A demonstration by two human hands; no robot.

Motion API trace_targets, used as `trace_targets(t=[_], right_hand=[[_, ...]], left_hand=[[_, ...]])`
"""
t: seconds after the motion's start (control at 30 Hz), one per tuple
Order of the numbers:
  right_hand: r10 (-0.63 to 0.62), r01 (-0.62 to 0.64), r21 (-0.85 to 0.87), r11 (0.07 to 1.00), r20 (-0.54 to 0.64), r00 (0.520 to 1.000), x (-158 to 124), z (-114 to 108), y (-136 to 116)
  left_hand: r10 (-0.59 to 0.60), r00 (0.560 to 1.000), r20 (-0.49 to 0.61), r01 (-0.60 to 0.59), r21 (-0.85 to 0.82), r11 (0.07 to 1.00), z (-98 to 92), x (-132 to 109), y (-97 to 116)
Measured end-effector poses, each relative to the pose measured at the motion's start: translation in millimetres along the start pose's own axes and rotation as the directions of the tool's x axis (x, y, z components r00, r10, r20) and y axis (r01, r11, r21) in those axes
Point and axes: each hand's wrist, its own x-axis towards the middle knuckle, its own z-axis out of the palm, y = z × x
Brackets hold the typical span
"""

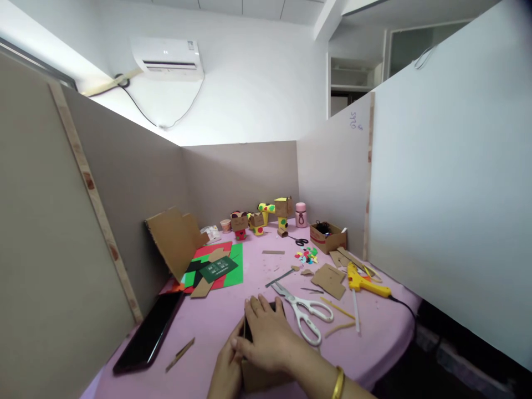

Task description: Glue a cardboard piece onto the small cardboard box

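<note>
A small brown cardboard box (264, 379) with a dark top or opening stands at the table's near edge. My left hand (228, 363) wraps round its left side, with part of the fingers hidden behind the box. Across the top lies my right hand (268, 335), fingers stretched out flat toward the far edge and thumb near the left rim. It covers most of the dark area, so I cannot tell whether that is a panel or the inside. White-handled scissors (303, 313) lie spread just right of the hands.
A yellow glue gun (366, 282) with its cord stands at right, near cardboard scraps (328, 280). Left are a black phone-like slab (149, 332) and coloured sheets (235, 266). Behind are cardboard figures (240, 224), a pink flask (301, 215) and an open carton (328, 238).
</note>
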Motion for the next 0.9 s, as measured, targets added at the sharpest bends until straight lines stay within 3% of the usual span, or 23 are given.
trace_targets(t=[0.43,0.9], right_hand=[[-0.007,0.007,0.009,1.000,-0.009,1.000,-0.1,0.5,0.3],[-0.029,0.029,0.011,1.000,-0.025,0.999,1.5,2.0,2.7]], left_hand=[[0.024,1.000,0.005,-0.024,-0.002,1.000,-4.4,3.0,-16.4],[0.017,1.000,-0.002,-0.017,-0.018,1.000,1.6,0.9,1.2]])
